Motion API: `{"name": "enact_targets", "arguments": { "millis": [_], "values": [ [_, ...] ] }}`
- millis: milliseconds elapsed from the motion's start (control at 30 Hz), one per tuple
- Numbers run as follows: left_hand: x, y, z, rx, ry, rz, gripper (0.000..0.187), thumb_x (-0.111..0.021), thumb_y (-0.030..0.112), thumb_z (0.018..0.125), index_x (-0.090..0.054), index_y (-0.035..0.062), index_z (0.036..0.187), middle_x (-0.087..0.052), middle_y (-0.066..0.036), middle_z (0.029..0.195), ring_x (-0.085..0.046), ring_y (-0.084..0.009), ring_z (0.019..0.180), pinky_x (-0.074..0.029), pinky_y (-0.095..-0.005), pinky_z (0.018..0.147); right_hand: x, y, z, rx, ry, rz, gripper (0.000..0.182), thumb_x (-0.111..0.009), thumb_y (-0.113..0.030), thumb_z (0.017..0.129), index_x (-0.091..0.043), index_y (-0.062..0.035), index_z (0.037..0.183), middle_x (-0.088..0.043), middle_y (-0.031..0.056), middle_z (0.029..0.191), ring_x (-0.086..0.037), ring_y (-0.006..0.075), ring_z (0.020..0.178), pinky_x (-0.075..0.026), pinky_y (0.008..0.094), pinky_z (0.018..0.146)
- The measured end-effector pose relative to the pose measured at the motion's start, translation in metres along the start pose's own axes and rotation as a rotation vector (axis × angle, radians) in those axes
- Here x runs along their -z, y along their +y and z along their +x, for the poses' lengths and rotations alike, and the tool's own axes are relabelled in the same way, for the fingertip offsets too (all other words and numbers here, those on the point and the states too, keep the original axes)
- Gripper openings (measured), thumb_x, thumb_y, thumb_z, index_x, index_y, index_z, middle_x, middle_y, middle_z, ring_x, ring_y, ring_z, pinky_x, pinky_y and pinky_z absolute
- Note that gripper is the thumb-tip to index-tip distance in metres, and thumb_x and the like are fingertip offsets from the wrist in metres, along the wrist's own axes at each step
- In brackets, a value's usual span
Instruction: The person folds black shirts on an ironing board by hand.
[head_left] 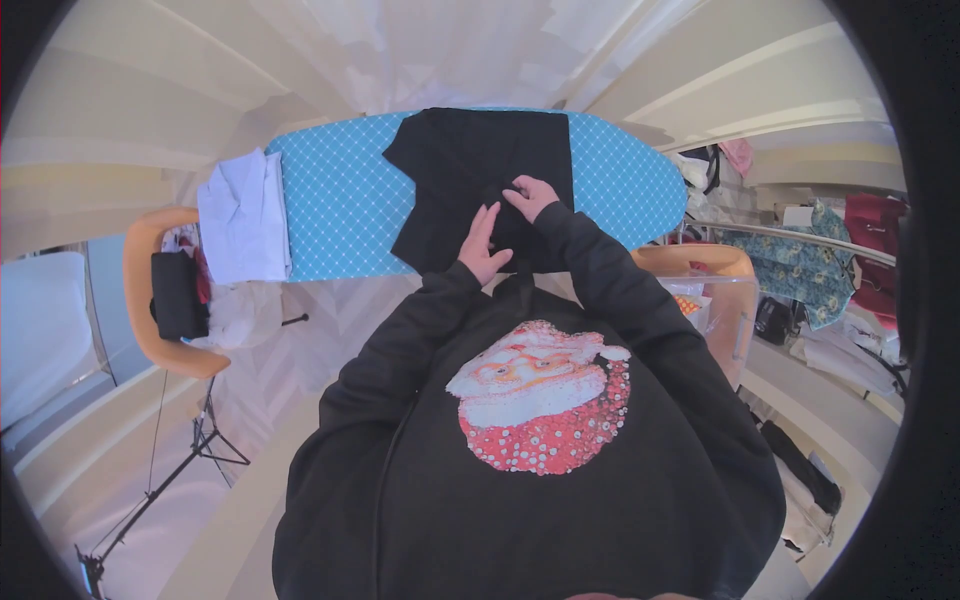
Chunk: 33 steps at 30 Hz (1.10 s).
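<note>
A black garment (470, 150) lies spread over the middle of a blue ironing board (335, 185) with a white lattice pattern. My left hand (483, 247) rests at the garment's near part, its fingers stretched out and pointing away from me. Just right of it, my right hand (531, 197) has bent fingers closed at a small raised fold of the black cloth. The fingertips of both hands are close together. Black fabric against my black sleeves hides the garment's near edge.
Folded white cloth (243, 218) lies on the board's left end. An orange chair (145, 290) with a dark bundle (178, 295) stands left, another orange chair (715, 262) right. A tripod (200, 440) stands lower left. Clothes hang by a metal rail (830, 238) at right.
</note>
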<state>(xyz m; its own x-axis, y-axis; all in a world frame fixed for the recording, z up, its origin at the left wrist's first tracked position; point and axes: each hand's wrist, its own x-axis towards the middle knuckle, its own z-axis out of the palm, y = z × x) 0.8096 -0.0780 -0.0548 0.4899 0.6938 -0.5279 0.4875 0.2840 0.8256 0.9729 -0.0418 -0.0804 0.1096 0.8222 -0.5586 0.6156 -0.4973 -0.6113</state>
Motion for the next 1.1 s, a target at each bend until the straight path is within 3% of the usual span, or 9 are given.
{"name": "enact_targets", "arguments": {
  "millis": [33,133,433,633,833,1033,1100],
  "values": [
    [-0.001,-0.001,0.000,0.006,0.002,0.008,0.064,-0.056,0.015,0.083,-0.020,0.0157,0.136,-0.011,-0.013,0.144,-0.025,-0.0308,0.129,-0.031,-0.0370,0.101,0.000,0.000,0.000,-0.002,0.010,-0.006,0.033,-0.052,-0.034,0.085,-0.054,-0.0056,0.101,-0.057,0.0116,0.094,-0.053,0.0232,0.082,-0.044,0.0309,0.074],
    [-0.004,-0.007,0.003,0.103,0.080,-0.111,0.061,-0.057,0.012,0.082,-0.025,0.0125,0.134,-0.017,-0.012,0.142,-0.045,-0.0268,0.108,-0.040,-0.0324,0.092,0.001,-0.008,-0.006,-0.075,0.054,-0.022,0.028,-0.057,-0.030,0.083,-0.055,-0.0069,0.098,-0.059,0.0103,0.085,-0.055,0.0211,0.072,-0.047,0.0270,0.067],
    [0.003,0.001,-0.002,0.195,0.131,-0.224,0.057,-0.054,0.011,0.085,-0.026,0.0114,0.134,-0.022,-0.011,0.140,-0.049,-0.0254,0.106,-0.042,-0.0302,0.091,0.004,-0.004,-0.023,-0.059,0.066,-0.035,0.027,-0.056,-0.026,0.084,-0.051,-0.0073,0.103,-0.058,0.0088,0.078,-0.055,0.0208,0.068,-0.046,0.0276,0.064],
    [0.002,0.006,-0.003,0.211,0.159,-0.182,0.056,-0.055,0.011,0.084,-0.028,0.0120,0.133,-0.023,-0.010,0.140,-0.052,-0.0213,0.099,-0.044,-0.0284,0.087,-0.002,0.002,-0.033,-0.028,0.120,-0.146,0.017,-0.056,-0.024,0.083,-0.049,-0.0094,0.091,-0.056,0.0084,0.075,-0.053,0.0222,0.064,-0.045,0.0299,0.060],
    [0.002,0.006,-0.003,0.204,0.200,-0.132,0.053,-0.056,0.012,0.084,-0.031,0.0106,0.131,-0.027,-0.010,0.139,-0.054,-0.0192,0.094,-0.045,-0.0272,0.086,-0.012,0.014,-0.035,0.192,0.181,-0.394,0.016,-0.057,-0.021,0.082,-0.055,-0.0080,0.074,-0.052,0.0072,0.079,-0.051,0.0202,0.063,-0.045,0.0269,0.057],
    [0.004,0.007,-0.001,0.228,0.217,-0.100,0.051,-0.056,0.015,0.084,-0.033,0.0104,0.130,-0.028,-0.011,0.138,-0.056,-0.0176,0.089,-0.045,-0.0269,0.086,-0.015,0.018,-0.038,0.420,0.299,-0.483,0.014,-0.057,-0.018,0.080,-0.061,-0.0046,0.078,-0.053,0.0080,0.083,-0.052,0.0201,0.071,-0.046,0.0273,0.061],
    [0.005,0.006,0.000,0.225,0.222,-0.101,0.050,-0.055,0.014,0.085,-0.034,0.0105,0.130,-0.029,-0.011,0.137,-0.056,-0.0169,0.087,-0.044,-0.0266,0.086,-0.019,0.019,-0.040,0.499,0.245,-0.621,0.016,-0.056,-0.020,0.079,-0.063,-0.0057,0.081,-0.057,0.0080,0.084,-0.053,0.0215,0.073,-0.046,0.0305,0.062]
  ]
}}
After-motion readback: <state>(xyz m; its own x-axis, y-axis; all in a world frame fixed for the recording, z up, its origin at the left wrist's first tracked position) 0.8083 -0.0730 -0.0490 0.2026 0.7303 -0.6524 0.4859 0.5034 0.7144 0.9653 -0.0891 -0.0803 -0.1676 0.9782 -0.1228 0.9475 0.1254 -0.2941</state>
